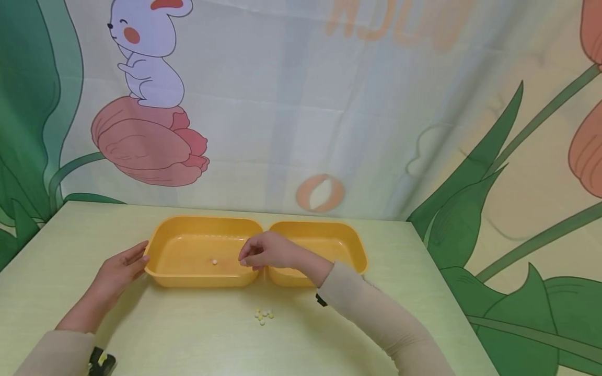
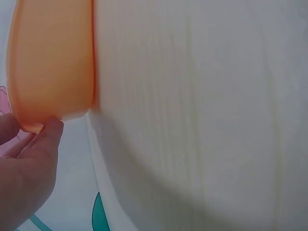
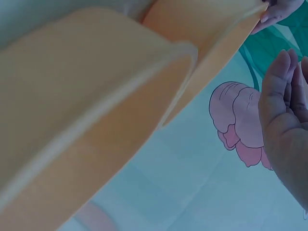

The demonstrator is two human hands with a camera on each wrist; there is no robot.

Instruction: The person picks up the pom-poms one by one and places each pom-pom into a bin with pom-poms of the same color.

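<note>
Two yellow plastic trays stand side by side on the table. My left hand (image 1: pixel 119 269) grips the left tray (image 1: pixel 202 282) at its left end, thumb at the rim; the left wrist view shows the fingertips on the tray's outer wall (image 2: pixel 55 67). Inside that tray lies one small pale bead (image 1: pixel 215 262). Over the place where the trays meet is my right hand (image 1: pixel 268 250), fingers bent and thumb close to the index finger; I cannot tell if a bead is between them. In front of the trays lies a small cluster of white and yellow beads (image 1: pixel 261 316).
The right tray (image 1: pixel 359 256) stands partly behind my right forearm. A pale table (image 1: pixel 188 334) carries everything. Behind it hangs a printed cloth (image 1: pixel 263 104) with a rabbit and tulips. Dark wrist devices (image 1: pixel 101 361) show at both sleeves.
</note>
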